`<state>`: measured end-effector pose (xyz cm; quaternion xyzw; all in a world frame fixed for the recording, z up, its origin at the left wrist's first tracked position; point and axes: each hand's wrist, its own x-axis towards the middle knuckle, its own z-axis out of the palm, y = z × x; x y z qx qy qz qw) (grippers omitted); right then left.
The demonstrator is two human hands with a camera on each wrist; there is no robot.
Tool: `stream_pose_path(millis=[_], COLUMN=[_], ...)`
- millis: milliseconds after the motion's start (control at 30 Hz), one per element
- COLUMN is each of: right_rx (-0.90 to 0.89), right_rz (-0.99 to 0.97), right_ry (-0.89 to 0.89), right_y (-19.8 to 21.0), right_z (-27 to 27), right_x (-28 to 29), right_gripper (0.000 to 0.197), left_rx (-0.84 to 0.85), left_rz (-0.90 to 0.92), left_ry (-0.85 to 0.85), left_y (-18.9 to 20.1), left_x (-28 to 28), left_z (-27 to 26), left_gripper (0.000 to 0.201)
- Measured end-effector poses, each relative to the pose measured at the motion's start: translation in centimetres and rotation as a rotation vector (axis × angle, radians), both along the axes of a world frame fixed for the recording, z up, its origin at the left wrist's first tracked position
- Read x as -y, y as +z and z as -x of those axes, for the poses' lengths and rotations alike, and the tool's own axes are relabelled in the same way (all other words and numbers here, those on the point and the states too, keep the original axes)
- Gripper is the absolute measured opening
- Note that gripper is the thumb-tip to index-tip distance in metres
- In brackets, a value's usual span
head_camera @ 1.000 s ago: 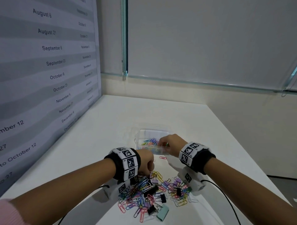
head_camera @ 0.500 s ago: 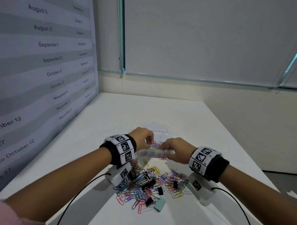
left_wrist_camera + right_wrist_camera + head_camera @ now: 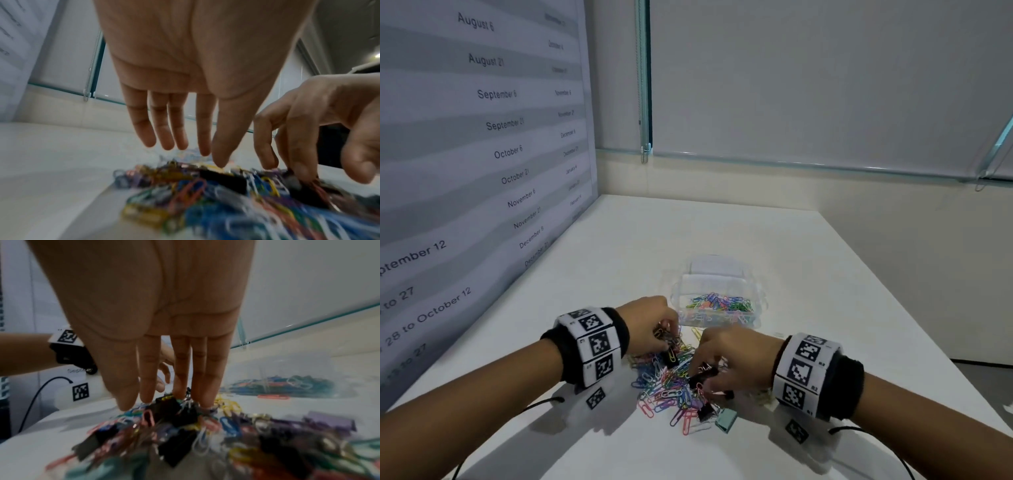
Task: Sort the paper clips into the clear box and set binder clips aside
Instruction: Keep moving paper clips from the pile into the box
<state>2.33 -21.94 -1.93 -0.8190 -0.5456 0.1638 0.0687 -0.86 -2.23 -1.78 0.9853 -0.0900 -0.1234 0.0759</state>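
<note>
A mixed pile of coloured paper clips (image 3: 667, 387) and black binder clips (image 3: 703, 413) lies on the white table (image 3: 619, 260). Just behind it stands the clear box (image 3: 717, 318) with coloured paper clips (image 3: 719, 303) in it. My left hand (image 3: 667, 334) hovers over the pile's far left part, and the left wrist view shows its fingers (image 3: 162, 138) straight and holding nothing. My right hand (image 3: 700, 368) reaches down onto the pile's right side. Its straight fingertips (image 3: 205, 400) touch a black binder clip (image 3: 164, 405), with nothing pinched.
A teal binder clip (image 3: 726, 419) lies at the pile's near right edge. A wall poster with dates (image 3: 482, 154) runs along the table's left side. The table's right edge (image 3: 893, 291) drops to the floor. Cables trail from both wrist cameras.
Both hands have drawn back from the clear box, which they touched half a second ago, down to the pile. The box now stands alone on the table.
</note>
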Motion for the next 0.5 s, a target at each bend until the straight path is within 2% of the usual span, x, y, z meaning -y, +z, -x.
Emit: stream_pose_path(millis=[100, 233, 367, 500], right_rx=[0.004, 0.052, 0.089, 0.129], right_rz=[0.046, 0.054, 0.116, 0.115], right_ry=[0.014, -0.085, -0.165, -0.213], right_y=[-0.7, -0.7, 0.0, 0.4], right_z=[0.5, -0.5, -1.4, -1.8], right_x=[-0.3, 0.7, 2.0, 2.6], right_gripper=[0.035, 0.028, 0.025, 0.023], left_rx=[-0.040, -0.092, -0.141, -0.200], left_rz=[-0.005, -0.015, -0.114, -0.102], left_ry=[-0.055, -0.112, -0.172, -0.132], left_y=[-1.3, -2.2, -2.9, -3.0], left_x=[-0.7, -0.2, 1.4, 2.7], left_z=[1.3, 1.8, 2.0, 2.5], left_gripper=[0.041, 0.054, 0.063, 0.071])
